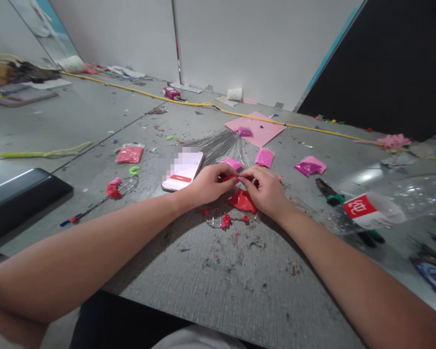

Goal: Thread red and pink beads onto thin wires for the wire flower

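The left hand (210, 184) and right hand (264, 190) meet fingertip to fingertip, thumbs and forefingers closed in a pinch on a small red piece (226, 179). It is mostly hidden by the fingers, so its shape — and how finished it is — I can't tell; it looks like soft clay being worked.

Just below them lies a red packet (242, 200), which seems to be the supply. Nearer the person, the near wire frame (214, 220) rests on the table (240, 271) with a few red clumps on it and much bare wire, so I would judge it only partly decorated.

Farther out, past the phone (183, 175), the left wire frame (130, 184) carries a fuller red and pink cluster and a blue-tipped stem; it looks further along. Beyond the hands, a fanned wire bundle (221, 144) and several pink packets (265, 157) lie about, which suggests plenty is left. The pliers (327, 190) lie apart to the right, in neither hand.
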`<state>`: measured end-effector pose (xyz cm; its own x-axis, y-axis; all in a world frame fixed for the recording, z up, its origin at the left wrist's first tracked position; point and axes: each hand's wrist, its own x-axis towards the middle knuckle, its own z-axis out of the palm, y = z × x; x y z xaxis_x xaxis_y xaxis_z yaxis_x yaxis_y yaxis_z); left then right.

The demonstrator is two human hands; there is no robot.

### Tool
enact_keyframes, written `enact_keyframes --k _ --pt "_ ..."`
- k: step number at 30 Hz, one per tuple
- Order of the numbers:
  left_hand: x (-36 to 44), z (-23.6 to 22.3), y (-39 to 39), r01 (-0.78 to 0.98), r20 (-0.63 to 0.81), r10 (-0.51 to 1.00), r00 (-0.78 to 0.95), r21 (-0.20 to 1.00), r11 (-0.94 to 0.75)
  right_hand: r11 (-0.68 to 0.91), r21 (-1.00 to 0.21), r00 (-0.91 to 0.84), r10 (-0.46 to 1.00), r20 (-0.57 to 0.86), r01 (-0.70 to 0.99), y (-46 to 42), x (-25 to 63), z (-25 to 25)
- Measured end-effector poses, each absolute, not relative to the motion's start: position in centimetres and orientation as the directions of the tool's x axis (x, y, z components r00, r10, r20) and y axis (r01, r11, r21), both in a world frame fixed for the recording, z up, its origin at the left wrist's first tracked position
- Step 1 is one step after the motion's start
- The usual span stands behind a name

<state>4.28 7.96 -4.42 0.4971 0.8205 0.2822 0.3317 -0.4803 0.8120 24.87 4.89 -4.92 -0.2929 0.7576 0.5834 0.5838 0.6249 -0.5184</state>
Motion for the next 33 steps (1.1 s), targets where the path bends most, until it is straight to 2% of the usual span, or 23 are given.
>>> enact_keyframes --k 6,10,13,18,23,27,33 --pt "3.7 -4.7 8.3 0.474 0.334 0.761 0.557 0.625 -0.621 0.62 -0.534 -0.23 0.749 0.621 0.575 5.4 25.2 -5.4" --pt "3.7 -4.7 8.3 0.502 0.357 0.74 0.57 0.561 -0.658 0.603 -0.546 -0.2 0.756 0.623 0.582 5.1 24.9 -5.1" --pt "3.8 -4.4 8.1 0.487 0.438 0.723 0.534 0.54 -0.687 0.626 -0.523 -0.243 0.744 0.622 0.579 4.6 24.6 -4.4" --pt "3.9 -3.7 7.6 0.422 0.533 0.736 0.417 0.603 -0.676 0.713 -0.444 -0.402 0.685 0.608 0.543 4.0 24.4 -3.6" --pt "4.0 -3.3 7.3 0.315 0.441 0.736 0.513 0.701 -0.64 0.759 -0.423 -0.418 0.635 0.65 0.496 3.9 24.3 -3.6" --pt "4.1 -3.2 7.1 0.255 0.364 0.772 0.522 0.797 -0.548 0.767 -0.408 -0.395 0.617 0.681 0.496 3.8 24.4 -3.5" --pt "3.9 -2.9 7.2 0.192 0.353 0.755 0.553 0.827 -0.528 0.783 -0.426 -0.39 0.604 0.695 0.453 3.8 24.6 -3.4"
